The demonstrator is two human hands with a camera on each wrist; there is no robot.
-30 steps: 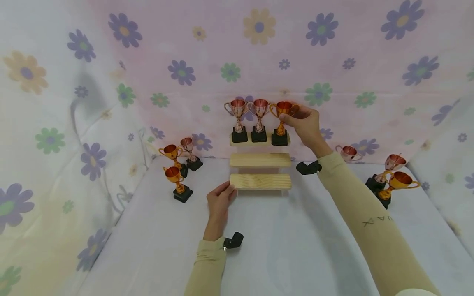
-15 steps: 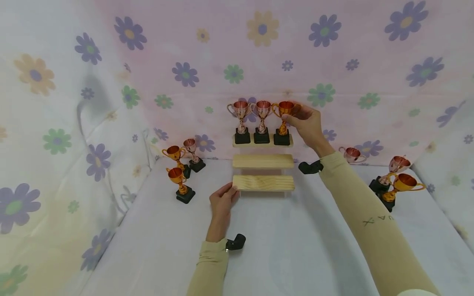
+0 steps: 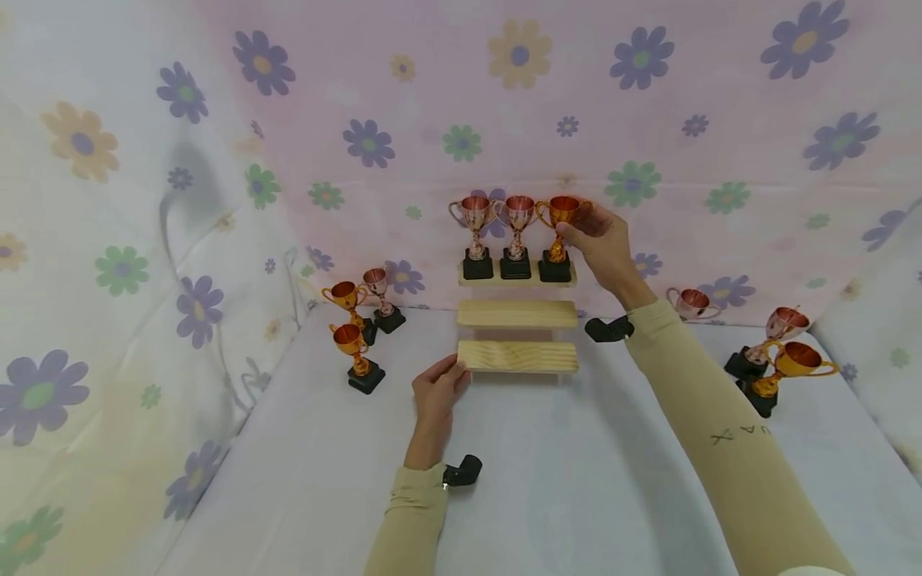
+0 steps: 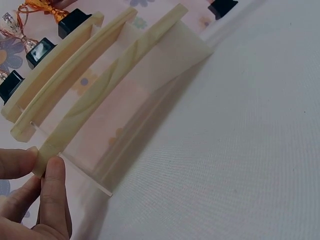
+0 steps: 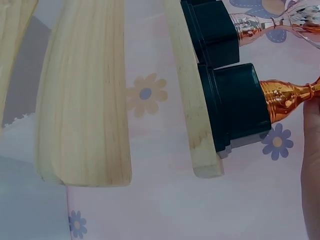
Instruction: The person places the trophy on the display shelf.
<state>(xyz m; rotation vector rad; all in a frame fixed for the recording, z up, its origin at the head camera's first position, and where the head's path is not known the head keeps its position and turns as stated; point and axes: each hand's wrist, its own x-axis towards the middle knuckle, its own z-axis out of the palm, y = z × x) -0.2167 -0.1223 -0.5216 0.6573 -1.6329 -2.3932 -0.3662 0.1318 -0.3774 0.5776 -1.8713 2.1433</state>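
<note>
A three-step wooden stand (image 3: 517, 357) sits against the flowered back wall. Its top step (image 3: 517, 282) carries two pink trophies (image 3: 475, 238) (image 3: 515, 237) and a gold trophy (image 3: 559, 240) on black bases. My right hand (image 3: 601, 240) holds the gold trophy's cup, thumb and fingers curled round it; its base (image 5: 239, 107) rests at the step's right end. My left hand (image 3: 439, 386) pinches the left end of the lowest step (image 4: 107, 102) between thumb (image 4: 52, 187) and fingers.
Three small trophies (image 3: 358, 332) stand at the left of the white table. More trophies (image 3: 781, 356) stand at the right, and one pink cup (image 3: 690, 302) lies by the wall. Flowered cloth walls close in the left, back and right.
The gold trophy has settled onto the top step under my right hand. The head view has shifted slightly; my left hand stays on the lowest step.
</note>
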